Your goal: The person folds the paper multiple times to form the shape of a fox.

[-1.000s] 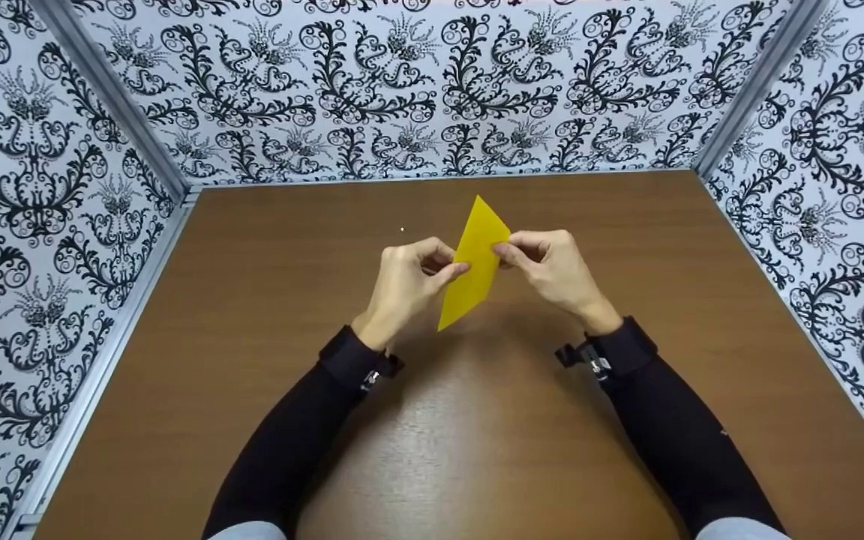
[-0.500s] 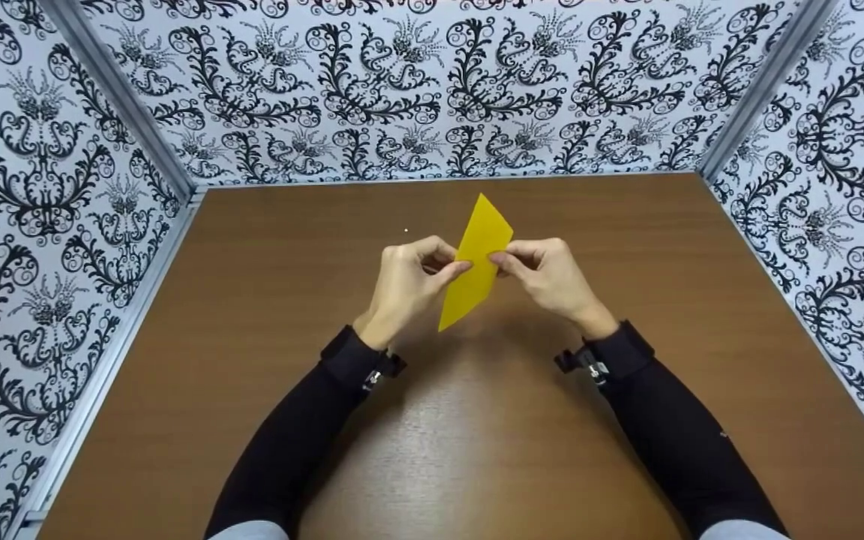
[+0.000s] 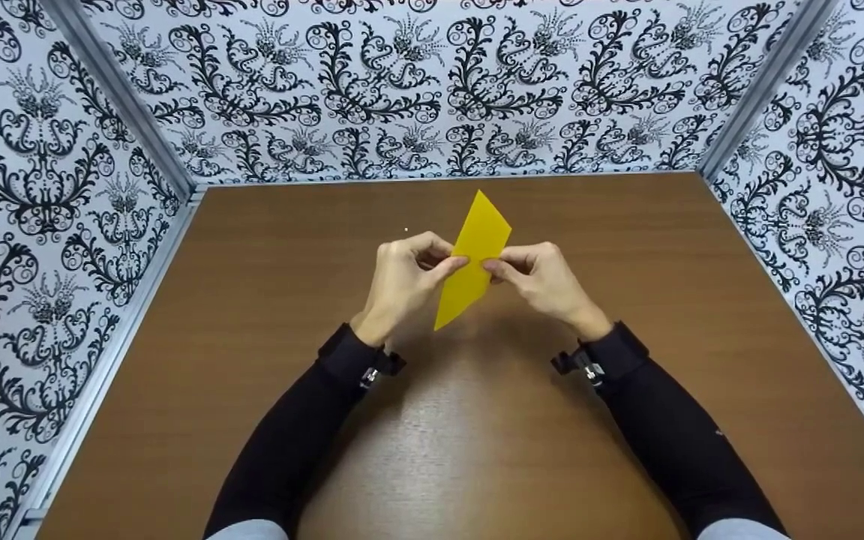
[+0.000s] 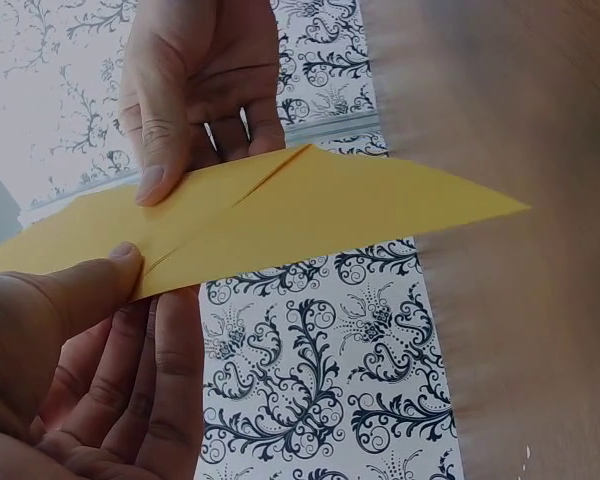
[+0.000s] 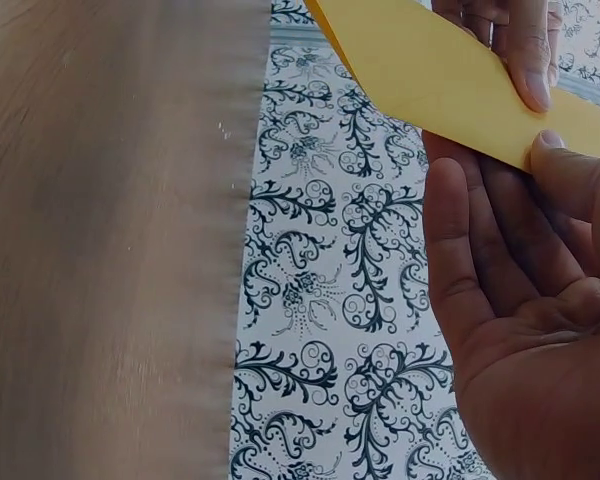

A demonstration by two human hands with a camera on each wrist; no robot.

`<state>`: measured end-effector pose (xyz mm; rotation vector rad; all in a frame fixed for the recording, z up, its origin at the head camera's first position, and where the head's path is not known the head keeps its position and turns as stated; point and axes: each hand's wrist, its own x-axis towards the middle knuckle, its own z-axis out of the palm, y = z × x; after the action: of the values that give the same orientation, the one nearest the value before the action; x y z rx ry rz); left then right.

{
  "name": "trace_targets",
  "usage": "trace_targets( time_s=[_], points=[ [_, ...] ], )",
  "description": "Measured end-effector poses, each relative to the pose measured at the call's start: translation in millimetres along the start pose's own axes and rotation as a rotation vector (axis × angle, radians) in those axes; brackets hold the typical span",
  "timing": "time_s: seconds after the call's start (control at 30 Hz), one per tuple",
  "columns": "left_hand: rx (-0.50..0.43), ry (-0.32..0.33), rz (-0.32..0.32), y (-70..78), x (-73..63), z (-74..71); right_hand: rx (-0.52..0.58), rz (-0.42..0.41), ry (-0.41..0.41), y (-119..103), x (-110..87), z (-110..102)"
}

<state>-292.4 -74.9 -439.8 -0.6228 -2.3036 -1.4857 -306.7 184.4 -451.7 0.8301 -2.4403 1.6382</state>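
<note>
Over brown table (image 3: 252,315), both hands' fingers (image 3: 453,264) pinch yellow paper (image 3: 472,259).

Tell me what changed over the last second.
The right hand slid left along the yellow paper, closing in on the left hand. The paper tipped up slightly. Both hands still pinch it above the table; nothing was let go.

The brown worktop (image 3: 267,300) lay bare on every side of the two hands, leaving open passage left, right, near and far. Patterned walls (image 3: 432,90) closed it at the left, right and far edges; only the near side stayed open.
</note>
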Motion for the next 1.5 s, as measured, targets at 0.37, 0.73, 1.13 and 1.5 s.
trace_targets(
  time_s=[0.37,0.73,1.13,1.5],
  points=[
    [-0.052,0.044,-0.024,1.0,2.1,-6.7,-0.001,0.033,-0.088,11,-2.1,11],
    [-0.074,0.050,-0.059,-3.2,4.0,-9.0,-0.049,0.044,-0.128,14,-3.5,16],
    [0.006,0.038,-0.098,-3.5,5.4,-11.9,-0.147,0.052,-0.140,14,-1.3,12],
    [0.095,0.008,-0.081,-4.5,4.6,-12.5,-0.162,0.029,-0.013,8,3.3,-5]
  ],
)
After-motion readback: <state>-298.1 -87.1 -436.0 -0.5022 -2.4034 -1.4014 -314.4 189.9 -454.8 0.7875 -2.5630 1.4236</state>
